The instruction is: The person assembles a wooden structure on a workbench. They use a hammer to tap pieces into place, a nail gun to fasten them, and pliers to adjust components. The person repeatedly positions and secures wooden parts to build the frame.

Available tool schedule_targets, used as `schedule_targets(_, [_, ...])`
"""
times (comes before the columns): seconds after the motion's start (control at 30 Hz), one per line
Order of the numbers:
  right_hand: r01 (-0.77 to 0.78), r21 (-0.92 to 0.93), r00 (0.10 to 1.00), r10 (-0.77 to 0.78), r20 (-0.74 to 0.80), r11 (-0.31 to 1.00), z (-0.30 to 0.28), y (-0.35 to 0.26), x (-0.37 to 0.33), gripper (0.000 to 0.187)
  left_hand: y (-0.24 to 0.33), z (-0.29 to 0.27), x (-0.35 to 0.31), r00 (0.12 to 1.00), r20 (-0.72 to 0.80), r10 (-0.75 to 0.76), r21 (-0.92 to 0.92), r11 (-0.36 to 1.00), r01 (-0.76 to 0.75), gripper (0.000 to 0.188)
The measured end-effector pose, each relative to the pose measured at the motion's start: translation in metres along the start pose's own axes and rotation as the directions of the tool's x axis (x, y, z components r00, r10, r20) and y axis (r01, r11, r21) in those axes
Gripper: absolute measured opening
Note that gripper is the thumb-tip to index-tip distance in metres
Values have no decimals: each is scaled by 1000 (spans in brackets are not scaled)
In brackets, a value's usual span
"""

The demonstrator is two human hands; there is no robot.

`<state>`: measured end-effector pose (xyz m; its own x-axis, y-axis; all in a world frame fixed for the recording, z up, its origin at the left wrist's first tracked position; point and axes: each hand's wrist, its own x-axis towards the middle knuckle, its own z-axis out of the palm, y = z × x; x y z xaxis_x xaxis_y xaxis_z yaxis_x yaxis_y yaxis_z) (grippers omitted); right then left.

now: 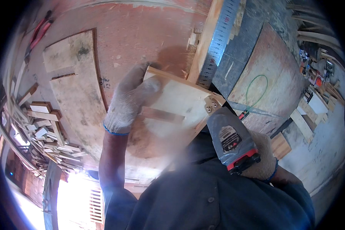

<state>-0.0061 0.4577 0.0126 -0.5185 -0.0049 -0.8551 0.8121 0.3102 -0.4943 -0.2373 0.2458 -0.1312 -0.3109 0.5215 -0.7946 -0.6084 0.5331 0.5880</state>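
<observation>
Before the torso (188,199), power tool (230,140) in right grip (265,155), long axis forward-left toward panel (174,96) in left grip (132,96).

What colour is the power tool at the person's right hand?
The power tool is mostly grey, red and black at one end; best in the head view.

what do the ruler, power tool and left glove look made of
Ruler: metal, perhaps steel; bright sheen, dark markings.
Power tool: probably hard plastic, mostly grey with red trim; smooth moulded shell.
Left glove: off-white knit, maybe cotton; soft, fuzzy surface, blue-edged cuff.
</observation>
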Motion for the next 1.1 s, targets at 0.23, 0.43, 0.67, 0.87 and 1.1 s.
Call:
schedule_targets(0.23, [76, -73, 993, -83, -86, 994, 5, -5, 5, 42, 0, 3, -2, 1000, -2, 13, -75, 997, -13, 44])
schedule_targets(0.43, [-3, -34, 1000, 3, 8, 999, 2, 3, -3, 69, -6, -4, 2, 998, 46, 32, -74, 997, -29, 45])
schedule_targets(0.67, [40, -19, 998, -41, -38, 999, 7, 23, -12, 56, -6, -3, -1, 984, 82, 161, -163, 976, -146, 44])
schedule_targets(0.87, [60, -50, 996, -63, -70, 997, 12, 27, -11, 65, -10, -6, -2, 980, 99, 171, -168, 974, -153, 38])
schedule_targets(1.1, [32, 44, 997, -28, -77, 999, 14, 30, -12, 73, -3, -2, -4, 986, 70, 152, -142, 980, -141, 27])
